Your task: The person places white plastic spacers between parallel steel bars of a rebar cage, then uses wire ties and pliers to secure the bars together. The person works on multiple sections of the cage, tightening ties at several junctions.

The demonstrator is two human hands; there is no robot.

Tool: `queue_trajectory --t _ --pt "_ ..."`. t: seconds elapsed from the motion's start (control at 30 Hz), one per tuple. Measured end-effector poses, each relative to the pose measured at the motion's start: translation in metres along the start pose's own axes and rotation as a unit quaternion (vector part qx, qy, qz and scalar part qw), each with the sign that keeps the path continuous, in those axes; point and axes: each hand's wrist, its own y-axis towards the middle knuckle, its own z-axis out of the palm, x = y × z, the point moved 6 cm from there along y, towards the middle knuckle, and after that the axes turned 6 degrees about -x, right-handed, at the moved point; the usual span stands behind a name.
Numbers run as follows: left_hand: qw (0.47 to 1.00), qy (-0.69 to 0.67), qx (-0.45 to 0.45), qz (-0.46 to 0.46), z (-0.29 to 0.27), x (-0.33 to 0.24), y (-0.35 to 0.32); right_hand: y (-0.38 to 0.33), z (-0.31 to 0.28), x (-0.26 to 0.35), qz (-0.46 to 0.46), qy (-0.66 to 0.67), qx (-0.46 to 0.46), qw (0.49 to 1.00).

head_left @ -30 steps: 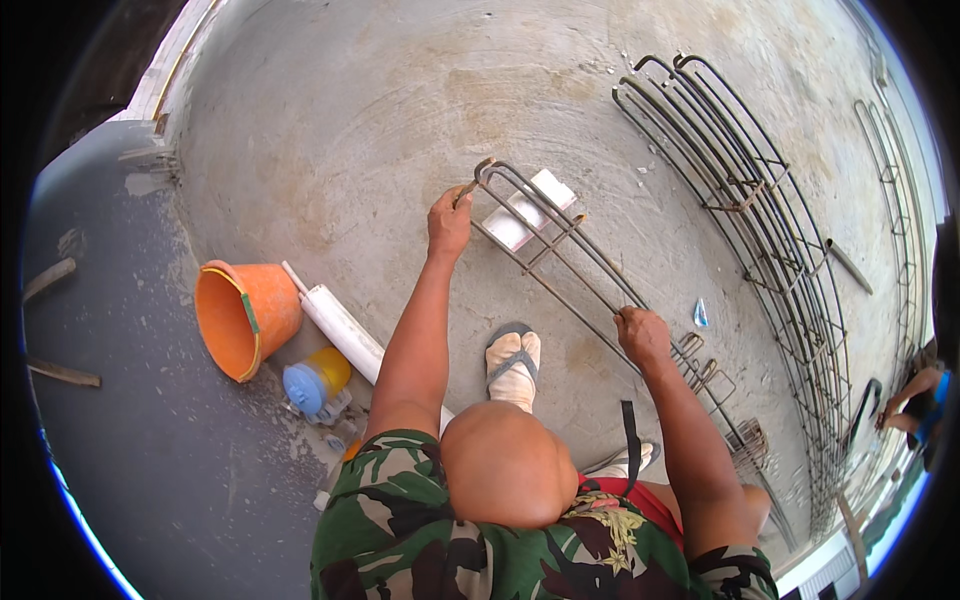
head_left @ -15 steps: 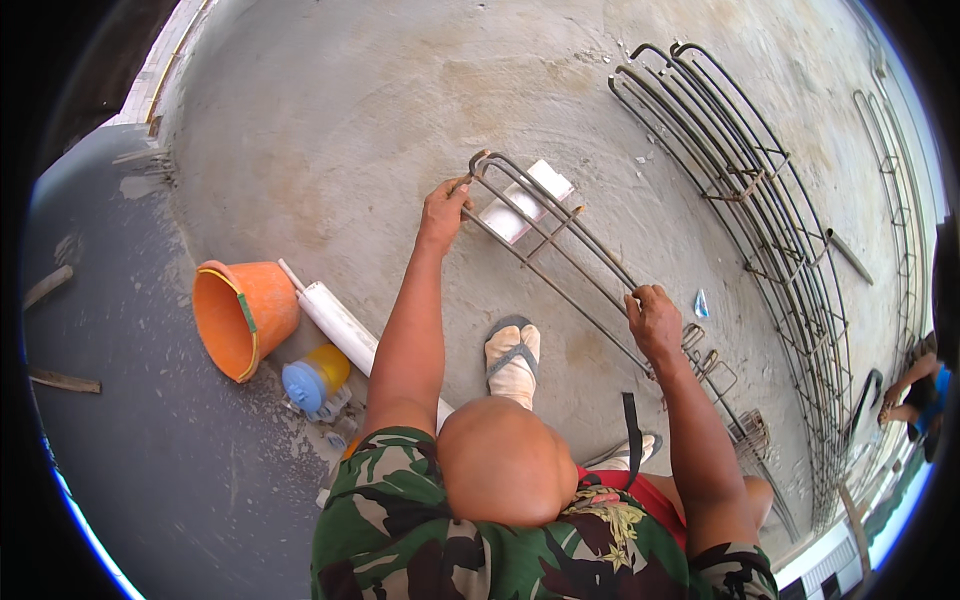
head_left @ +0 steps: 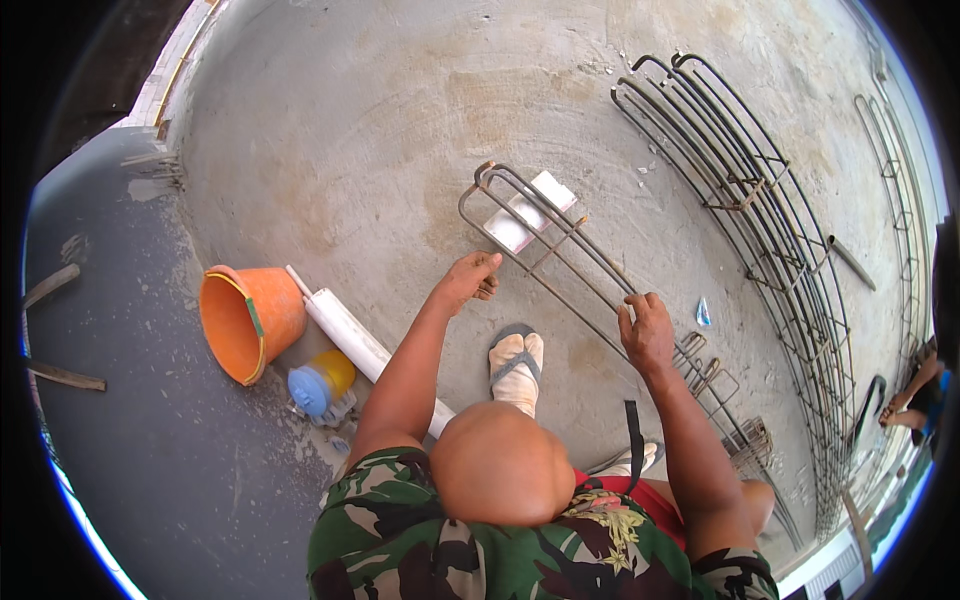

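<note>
A long narrow frame of bent steel bars (head_left: 547,265) slants from mid-view toward the lower right, with rounded hooks at its far end. That end lies over a white block (head_left: 520,215) on the floor. My right hand (head_left: 649,332) grips the frame's side partway along. Just off the frame's left bar is my left hand (head_left: 470,281), its fingers loosely bent and apart with nothing visible in them; the fingertips are very near the bar, and contact is unclear.
Left of me are an orange bucket (head_left: 253,320), a white pipe (head_left: 350,335) and a blue-lidded yellow jug (head_left: 322,382). A stack of rebar cages (head_left: 745,190) curves along the right. A metal tube (head_left: 850,262) lies beside it. Another person (head_left: 915,390) is at the far right edge.
My left hand has let go of the frame's hooked end and drawn back toward me. My right hand stays on the frame, its fingers slightly shifted.
</note>
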Motion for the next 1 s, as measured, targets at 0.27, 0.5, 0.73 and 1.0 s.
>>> queue_trajectory --t 0.27,0.5,0.73,1.0 --pt "0.996 -0.010 0.011 0.087 0.055 0.007 0.002 0.045 0.019 0.022 -0.003 0.014 0.027 1.000" --pt "0.995 -0.032 0.006 0.093 0.060 0.015 0.009 0.072 0.026 0.015 0.043 0.039 0.023 0.998" --pt "0.989 -0.139 0.032 0.041 0.063 0.019 0.006 0.055 0.041 -0.034 0.114 0.085 0.101 0.985" --pt "0.987 -0.150 0.005 0.055 0.065 0.015 0.000 0.058 0.057 -0.032 0.141 0.075 0.169 0.973"
